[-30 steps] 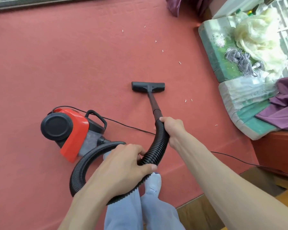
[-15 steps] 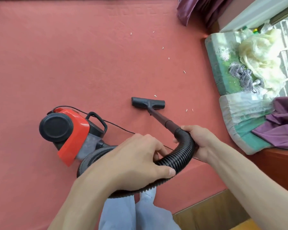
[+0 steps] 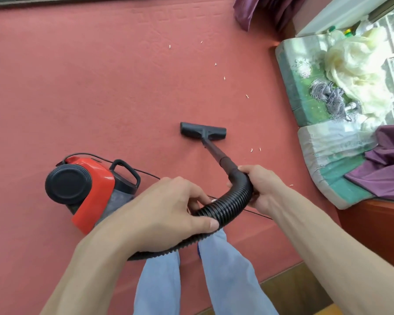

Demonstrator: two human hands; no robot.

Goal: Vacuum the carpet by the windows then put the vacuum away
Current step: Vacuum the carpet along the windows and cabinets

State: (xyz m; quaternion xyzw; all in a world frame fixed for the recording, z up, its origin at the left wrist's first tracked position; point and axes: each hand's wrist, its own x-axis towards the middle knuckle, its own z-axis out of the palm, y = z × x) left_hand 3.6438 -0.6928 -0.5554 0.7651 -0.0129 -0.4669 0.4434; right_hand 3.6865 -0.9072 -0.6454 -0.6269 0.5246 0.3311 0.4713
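A red and black canister vacuum (image 3: 87,189) sits on the red carpet (image 3: 100,87) at my lower left. Its black ribbed hose (image 3: 228,205) curves up to a dark wand (image 3: 216,153) ending in a flat black floor nozzle (image 3: 203,131) that lies on the carpet. My left hand (image 3: 164,214) grips the hose near its middle. My right hand (image 3: 262,187) grips the hose's top bend where it meets the wand. Several small white scraps (image 3: 247,96) lie scattered on the carpet beyond and right of the nozzle.
Green patterned cushions (image 3: 305,92) with pale yellow cloth (image 3: 355,64) and purple fabric (image 3: 387,164) line the window ledge at right. A purple curtain (image 3: 255,10) hangs at top. The black power cord (image 3: 257,213) crosses the carpet. Wooden floor (image 3: 293,289) starts behind my legs.
The wand swung from pointing straight ahead to slanting right, as my right hand moved right and back. My left hand slid up the hose. One scrap by the nozzle is gone.
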